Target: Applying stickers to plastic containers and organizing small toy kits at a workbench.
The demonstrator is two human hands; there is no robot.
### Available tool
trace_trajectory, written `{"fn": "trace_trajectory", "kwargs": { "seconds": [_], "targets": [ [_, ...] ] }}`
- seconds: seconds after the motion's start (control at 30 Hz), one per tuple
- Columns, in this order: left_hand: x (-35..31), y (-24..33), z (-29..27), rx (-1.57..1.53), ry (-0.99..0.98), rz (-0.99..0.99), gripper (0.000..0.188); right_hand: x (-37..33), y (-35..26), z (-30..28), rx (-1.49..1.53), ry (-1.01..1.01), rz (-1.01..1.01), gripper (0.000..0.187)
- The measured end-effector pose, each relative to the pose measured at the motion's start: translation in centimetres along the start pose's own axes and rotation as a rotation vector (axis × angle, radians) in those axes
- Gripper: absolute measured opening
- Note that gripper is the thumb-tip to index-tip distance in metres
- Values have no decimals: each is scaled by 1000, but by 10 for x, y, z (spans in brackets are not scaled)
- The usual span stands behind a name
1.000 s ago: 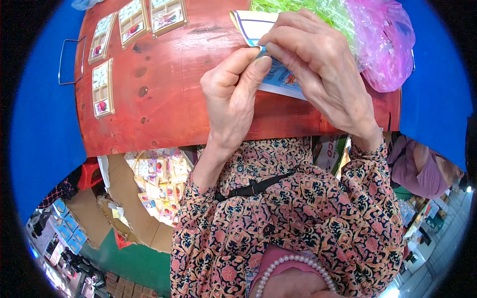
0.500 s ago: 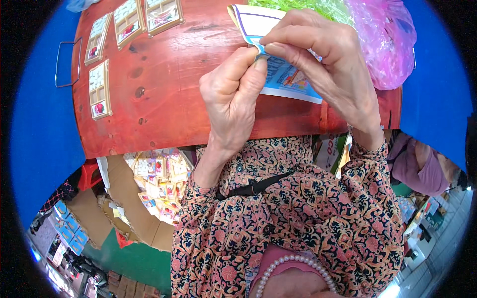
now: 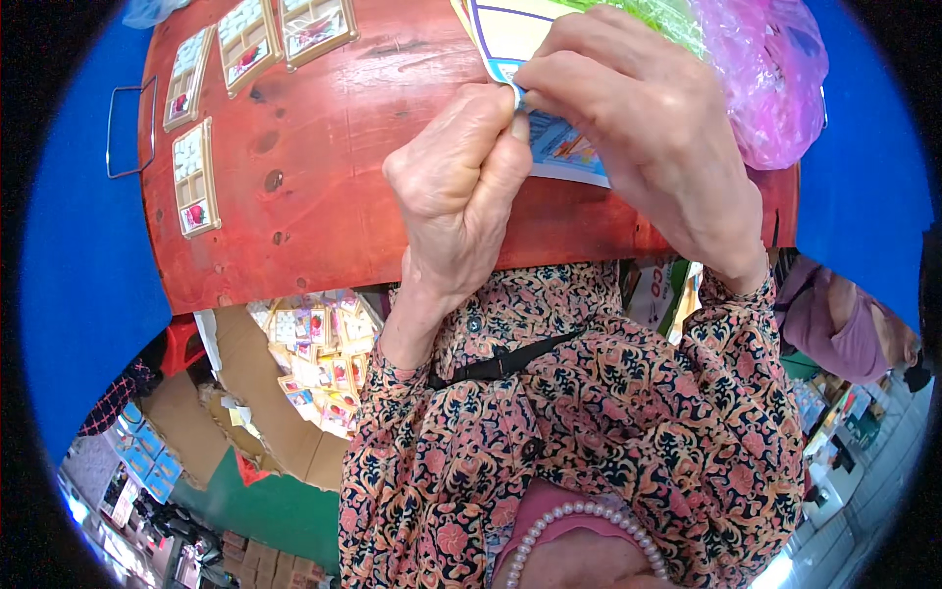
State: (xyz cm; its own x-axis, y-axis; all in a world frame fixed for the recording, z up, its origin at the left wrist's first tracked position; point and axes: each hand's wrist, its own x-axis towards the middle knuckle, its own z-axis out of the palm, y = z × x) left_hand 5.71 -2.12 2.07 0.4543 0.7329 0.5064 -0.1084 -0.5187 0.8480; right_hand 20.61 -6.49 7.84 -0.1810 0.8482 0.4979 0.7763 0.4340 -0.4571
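My left hand [image 3: 454, 191] and my right hand [image 3: 659, 142] meet at the far side of the red table, above its surface. Between them is a folded printed sheet [image 3: 510, 37], cream with a purple border on one face and blue with pictures on another. Left thumb and bent fingers pinch its folded edge. The right thumb and fingertips close on the same edge, just beside the left; the right hand covers much of the sheet.
At the table's [image 3: 324, 191] left lie several small compartment trays [image 3: 195, 182] with white pieces and a red fruit picture. A pink plastic bag [image 3: 770, 88] and green strips [image 3: 653, 22] sit at the far right. Below, a cardboard box [image 3: 257, 378] holds many small packs [image 3: 319, 344].
My right hand has turned and come slightly nearer, covering more of the sheet's blue face. The left hand has shifted a little left. Both keep their pinch on the edge.
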Motion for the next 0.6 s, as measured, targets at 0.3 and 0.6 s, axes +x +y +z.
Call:
{"fn": "trace_trajectory", "kwargs": {
  "seconds": [0.3, 0.6],
  "targets": [
    [-4, -3, -1, -258, 49, -246, 10, 2, 3, 5, 88, -39, 161, 8],
    [-4, -1, -1, -164, 15, -165, 9, 0, -5, 6, 116, 18, 206, 8]
  ]
}}
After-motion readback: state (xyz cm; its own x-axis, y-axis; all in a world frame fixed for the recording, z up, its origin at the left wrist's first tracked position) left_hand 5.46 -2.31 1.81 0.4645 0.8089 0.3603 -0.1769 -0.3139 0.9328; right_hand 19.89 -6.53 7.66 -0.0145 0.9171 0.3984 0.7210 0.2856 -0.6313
